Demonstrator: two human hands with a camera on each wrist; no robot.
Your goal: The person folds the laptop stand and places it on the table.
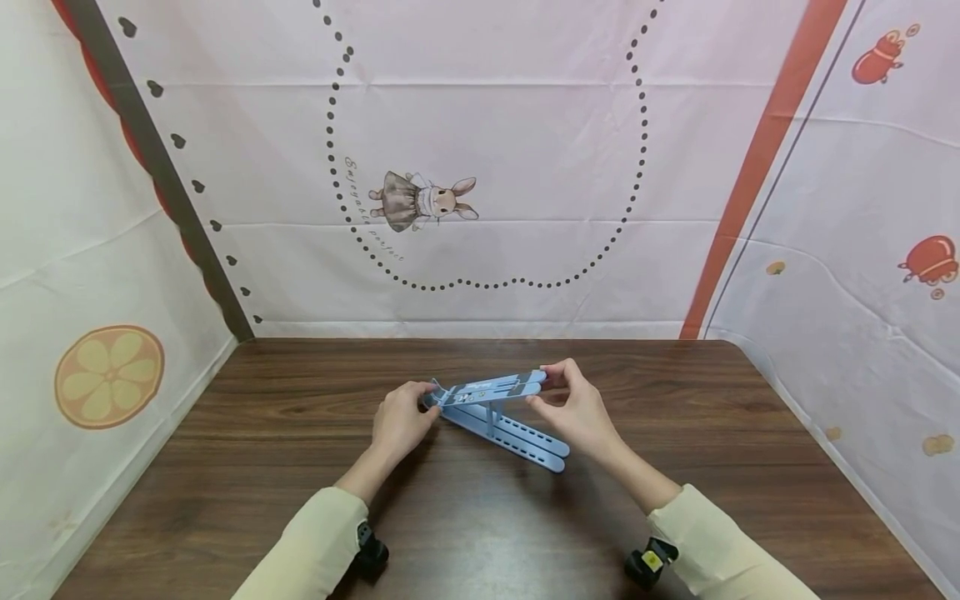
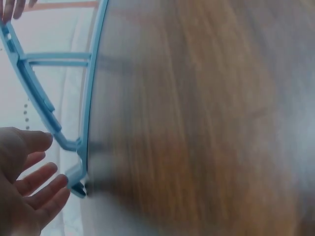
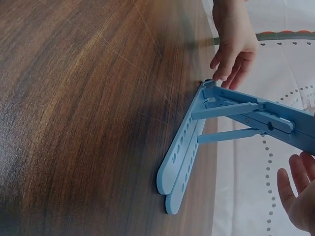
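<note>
A light-blue folding laptop stand (image 1: 491, 390) rests on the table, its upper arms raised at a slant over the slotted base rails (image 1: 517, 437). Short struts (image 3: 229, 135) prop the two halves apart. At the hinge end, my left hand (image 1: 401, 421) holds the stand between thumb and fingers, close to the small hooked lip (image 2: 76, 179). The raised free end is between the thumb and fingers of my right hand (image 1: 577, 408), one on each side edge. Part of that end lies outside the right wrist view.
The brown wood-grain table (image 1: 300, 375) meets a printed white cloth (image 1: 525, 150) hanging behind it and along both sides. Black wrist cameras are strapped at both cuffs, just above the table's near part.
</note>
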